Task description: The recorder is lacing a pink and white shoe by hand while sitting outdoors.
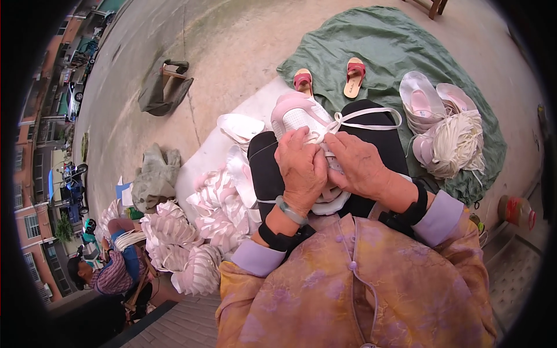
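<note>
A green sheet (371, 43) spreads on the ground ahead; pale pink shoe uppers (217, 203) lie heaped to the left. The pink-and-white shoe (293, 110) rests on the lap, between the dark-clad thighs, its long axis running away from the body and a little leftward, toe outward, heel toward the belly. Left hand (303, 165) and right hand (358, 163) bend over its lacing, fingers curled, partly closed; whether either grips a strand cannot be told. A bottle (516, 212) at right has a red label, unreadable. Two red-strapped sandals (353, 86) stand on the sheet; the right one's insole bears dark lettering. A white lace (337, 118) loops rightward from the shoe.
</note>
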### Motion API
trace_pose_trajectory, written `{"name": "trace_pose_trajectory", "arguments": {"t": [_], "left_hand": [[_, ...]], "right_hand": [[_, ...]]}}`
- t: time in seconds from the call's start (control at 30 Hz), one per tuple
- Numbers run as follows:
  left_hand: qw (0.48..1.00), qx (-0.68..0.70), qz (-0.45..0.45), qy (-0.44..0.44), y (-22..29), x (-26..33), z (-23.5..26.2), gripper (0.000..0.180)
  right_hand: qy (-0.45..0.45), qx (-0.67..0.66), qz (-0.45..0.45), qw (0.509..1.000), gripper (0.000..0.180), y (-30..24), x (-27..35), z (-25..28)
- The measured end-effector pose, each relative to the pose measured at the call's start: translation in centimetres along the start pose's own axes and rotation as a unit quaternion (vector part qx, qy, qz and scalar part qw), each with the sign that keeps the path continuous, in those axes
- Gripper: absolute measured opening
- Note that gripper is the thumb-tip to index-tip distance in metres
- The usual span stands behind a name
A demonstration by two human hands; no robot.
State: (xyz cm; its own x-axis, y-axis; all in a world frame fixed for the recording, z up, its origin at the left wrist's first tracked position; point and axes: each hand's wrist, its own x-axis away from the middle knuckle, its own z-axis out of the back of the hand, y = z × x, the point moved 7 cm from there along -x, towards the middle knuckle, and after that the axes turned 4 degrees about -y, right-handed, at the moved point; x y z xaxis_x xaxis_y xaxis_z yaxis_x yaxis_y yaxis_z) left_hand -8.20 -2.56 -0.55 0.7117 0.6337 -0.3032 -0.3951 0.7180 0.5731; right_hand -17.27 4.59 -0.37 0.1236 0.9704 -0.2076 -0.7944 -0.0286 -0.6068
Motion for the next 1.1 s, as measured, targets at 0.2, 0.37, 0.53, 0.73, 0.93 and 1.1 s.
{"name": "trace_pose_trajectory", "arguments": {"t": [0.2, 0.37, 0.53, 0.73, 0.93, 1.1], "left_hand": [[0.999, -0.038, -0.002, 0.02, 0.0, 0.0, -1.1, 0.014], [0.999, -0.034, -0.011, 0.037, -0.6, 0.1, -1.4, 0.016], [0.998, -0.053, -0.024, 0.027, 0.6, -0.5, -1.5, 0.011], [0.981, -0.161, -0.1, -0.03, 3.5, -0.1, -0.1, 0.005], [0.992, -0.115, -0.049, 0.004, 0.8, 4.2, 5.7, 0.006], [0.943, -0.274, 0.188, 0.008, -14.8, 17.1, 14.9, 0.002]], "right_hand": [[0.013, -0.017, -0.026, 0.999, 0.034, 1.5, -0.1, -1.0], [0.005, -0.085, -0.057, 0.995, 0.028, 2.2, -0.2, -1.6], [-0.033, -0.141, -0.107, 0.984, 0.03, 3.6, 0.3, -1.6], [-0.019, -0.271, -0.165, 0.948, 0.043, 3.6, 1.8, -1.3], [0.022, -0.243, -0.159, 0.957, 0.048, 4.5, 2.4, -0.9], [0.016, -0.252, -0.152, 0.956, 0.05, 5.0, 2.3, -0.8]]}}
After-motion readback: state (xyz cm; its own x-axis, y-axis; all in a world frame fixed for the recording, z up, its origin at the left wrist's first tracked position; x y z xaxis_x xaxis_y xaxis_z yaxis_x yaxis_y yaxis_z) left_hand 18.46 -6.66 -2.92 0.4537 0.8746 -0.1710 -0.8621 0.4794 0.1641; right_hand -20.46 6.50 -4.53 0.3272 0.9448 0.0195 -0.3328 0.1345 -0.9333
